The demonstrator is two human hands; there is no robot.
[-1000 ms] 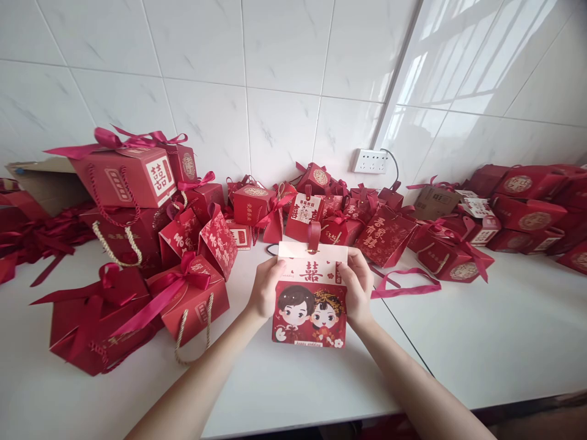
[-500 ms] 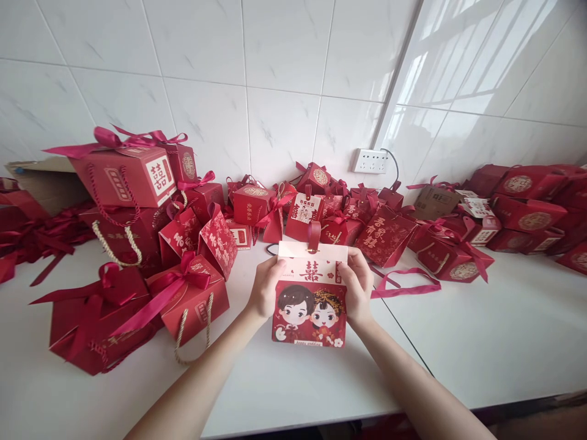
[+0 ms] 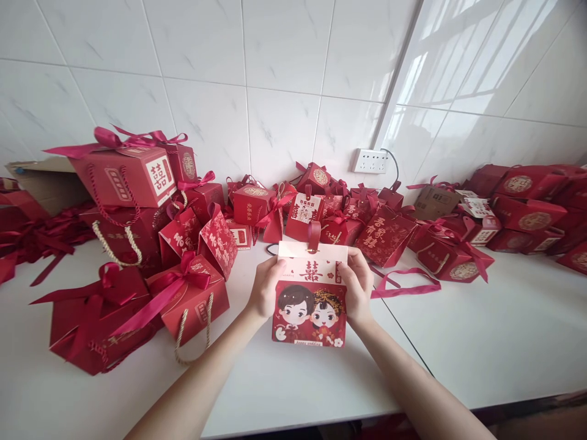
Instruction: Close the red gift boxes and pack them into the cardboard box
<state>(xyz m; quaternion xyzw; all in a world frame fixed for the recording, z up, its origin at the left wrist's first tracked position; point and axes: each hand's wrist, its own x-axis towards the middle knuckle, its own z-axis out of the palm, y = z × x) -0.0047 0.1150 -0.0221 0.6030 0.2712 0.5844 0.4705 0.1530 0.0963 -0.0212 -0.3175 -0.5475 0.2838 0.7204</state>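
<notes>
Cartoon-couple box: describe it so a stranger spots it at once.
On the white counter, before the heap of red gift boxes, the left hand and right hand hold one box. A large cartoon bride and groom fill its front, unlike its neighbours.

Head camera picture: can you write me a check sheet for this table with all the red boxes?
Surface: white counter, crowded along the back.
Job's things: cartoon-couple box, front facing the camera, red loop on top.
Clutter: red gift boxes with ribbons and rope handles piled left, back and right; loose ribbon; cardboard box far left.
Hands: left hand and right hand grip the cartoon-couple box's sides.
Cables: dark cable at the wall socket.
Surroundings: white tiled wall, sunlit at right.
</notes>
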